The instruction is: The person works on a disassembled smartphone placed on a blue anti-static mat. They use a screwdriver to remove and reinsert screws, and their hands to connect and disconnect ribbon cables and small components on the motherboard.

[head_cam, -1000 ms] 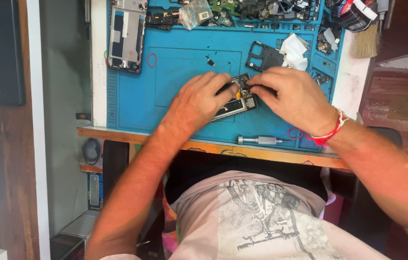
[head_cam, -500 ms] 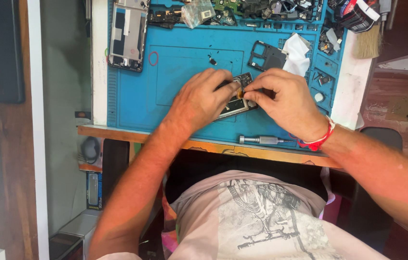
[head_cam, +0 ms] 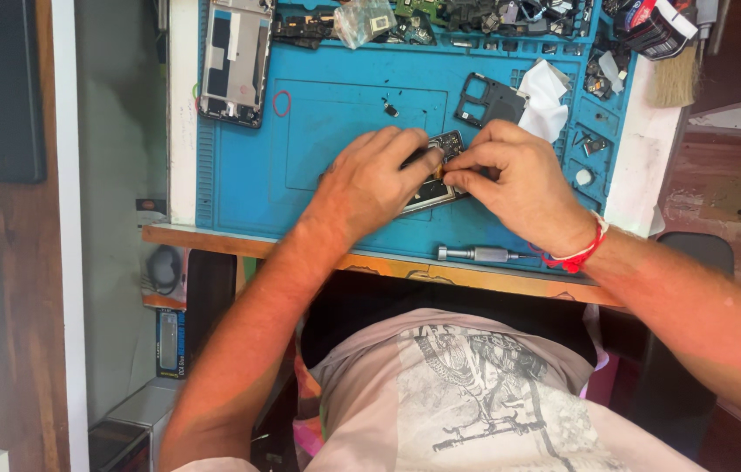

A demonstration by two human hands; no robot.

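A small dark phone circuit board [head_cam: 449, 144] with a silver part lies on the blue repair mat [head_cam: 248, 183], mostly covered by both hands. My left hand [head_cam: 375, 175] presses down on the board's left side, fingers curled over it. My right hand [head_cam: 514, 183], with a red cord at the wrist, pinches the board's right edge with thumb and forefinger. What lies under the palms is hidden.
An opened phone frame [head_cam: 235, 57] lies at the mat's far left. A black plastic frame [head_cam: 488, 100] and white cloth [head_cam: 545, 105] sit behind the hands. A silver screwdriver [head_cam: 480, 254] rests by the mat's near edge. Loose parts and a brush [head_cam: 672, 74] crowd the back.
Both hands have stayed on the board with only small finger shifts; the right hand's fingers closed in slightly over the board's right edge.
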